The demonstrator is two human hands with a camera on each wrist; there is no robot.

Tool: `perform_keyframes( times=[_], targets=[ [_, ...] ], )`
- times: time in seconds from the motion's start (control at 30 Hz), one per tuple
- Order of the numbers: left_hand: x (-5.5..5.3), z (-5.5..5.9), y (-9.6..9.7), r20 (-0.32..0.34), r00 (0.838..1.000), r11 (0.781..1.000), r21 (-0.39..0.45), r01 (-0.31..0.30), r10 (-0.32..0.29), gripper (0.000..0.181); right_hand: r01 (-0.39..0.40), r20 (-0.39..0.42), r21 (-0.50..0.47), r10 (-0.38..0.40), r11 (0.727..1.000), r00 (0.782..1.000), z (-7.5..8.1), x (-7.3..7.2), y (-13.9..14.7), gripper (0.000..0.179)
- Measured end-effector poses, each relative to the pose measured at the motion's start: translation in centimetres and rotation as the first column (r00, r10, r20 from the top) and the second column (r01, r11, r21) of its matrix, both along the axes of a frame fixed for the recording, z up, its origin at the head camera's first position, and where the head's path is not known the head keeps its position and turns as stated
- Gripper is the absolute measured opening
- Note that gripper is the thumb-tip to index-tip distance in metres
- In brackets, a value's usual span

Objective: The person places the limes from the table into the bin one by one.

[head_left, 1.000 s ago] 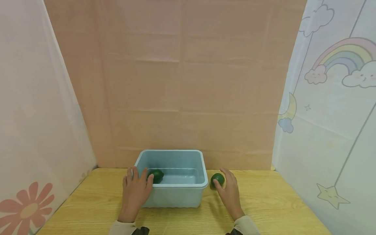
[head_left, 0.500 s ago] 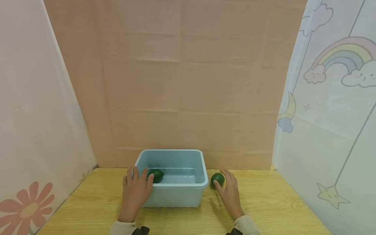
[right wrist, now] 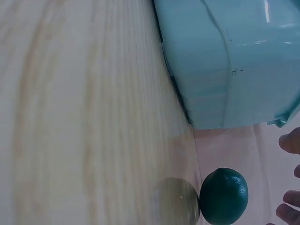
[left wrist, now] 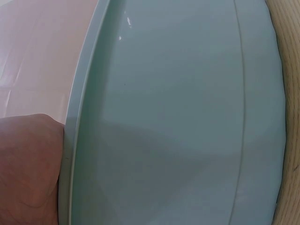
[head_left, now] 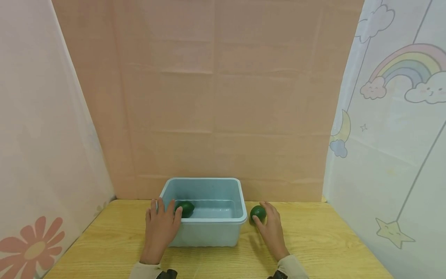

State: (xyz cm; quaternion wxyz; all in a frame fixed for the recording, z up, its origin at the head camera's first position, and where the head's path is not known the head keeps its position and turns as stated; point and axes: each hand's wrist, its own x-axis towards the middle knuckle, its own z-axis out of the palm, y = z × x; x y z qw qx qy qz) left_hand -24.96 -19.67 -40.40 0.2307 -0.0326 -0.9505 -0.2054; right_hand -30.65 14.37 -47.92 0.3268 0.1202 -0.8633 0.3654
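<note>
A light blue plastic bin (head_left: 209,232) stands on the table. Spread over its near left corner is my left hand (head_left: 162,226), fingers extended, with the rim under it. Inside the bin, beside those fingers, lies a dark green lime-like fruit (head_left: 186,208). A second green fruit (head_left: 258,214) of similar look sits on the table just right of the bin. My right hand (head_left: 272,230) hovers there, thumb and fingers parted around the fruit. In the right wrist view, a gap shows between the fingertips (right wrist: 288,213) and this fruit. Its far side is hidden in the head view.
The wood-grain table (head_left: 313,240) extends to both sides of the bin. Behind it hangs a creased tan sheet (head_left: 216,116). Printed cloths, one with a flower (head_left: 35,248) and one with a rainbow (head_left: 407,64), close off the left and right sides.
My right hand's fingers have come slightly lower and nearer to the fruit on the table. The left hand, the bin and both fruits have stayed in place.
</note>
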Motion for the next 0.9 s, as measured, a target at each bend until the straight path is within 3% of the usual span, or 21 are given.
perform_keyframes(
  times=[0.4, 0.9],
  targets=[
    [-0.10, -0.25, 0.19, -0.011, 1.000, 1.000, 0.009, 0.005, -0.005, 0.048, 0.011, 0.061, -0.008, -0.011, 1.000, 0.998, 0.48, -0.40, -0.83, 0.050],
    [-0.05, -0.18, -0.06, -0.008, 1.000, 1.000, 0.002, -0.006, 0.006, 0.049, 0.018, 0.138, 0.004, -0.018, 1.000, 0.990, 0.02, -0.83, -0.69, 0.051]
  ],
)
